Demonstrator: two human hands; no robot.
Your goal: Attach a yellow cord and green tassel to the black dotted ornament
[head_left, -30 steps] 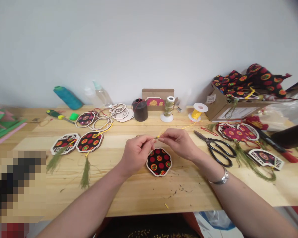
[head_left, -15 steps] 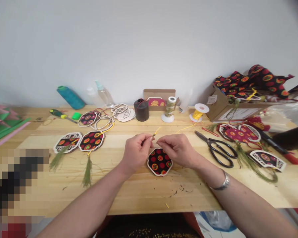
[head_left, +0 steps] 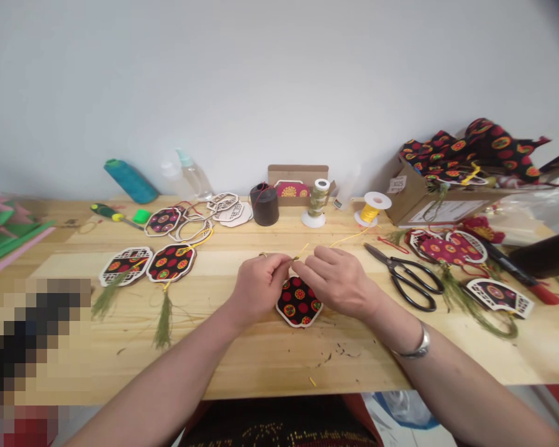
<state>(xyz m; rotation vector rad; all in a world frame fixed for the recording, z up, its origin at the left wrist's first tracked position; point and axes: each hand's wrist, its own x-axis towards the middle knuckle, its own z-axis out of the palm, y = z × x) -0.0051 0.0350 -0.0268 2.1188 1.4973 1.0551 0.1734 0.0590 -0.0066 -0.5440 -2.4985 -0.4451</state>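
Observation:
Between my hands runs a short length of yellow cord [head_left: 306, 247], its end poking up above my fingertips. My left hand [head_left: 261, 282] is closed, thumb and forefinger pinching the cord. Right against it, my right hand [head_left: 338, 280] is closed too, its fingertips at the same spot; the bit they grip is mostly hidden. Just below lies a scalloped ornament [head_left: 300, 304] with black fabric, red and orange flowers and a pale wooden rim, its upper edge covered by my hands.
Black-handled scissors [head_left: 412, 279] lie right of my hands, below a yellow cord spool [head_left: 370, 210]. Finished tasselled ornaments [head_left: 171, 264] rest at left. A cardboard box [head_left: 440, 202] of fabric stands at back right. Dark scraps litter the wood table [head_left: 242, 372].
My right hand has moved left and turned, so its fingers now meet my left hand at the cord. The gap between the hands has closed.

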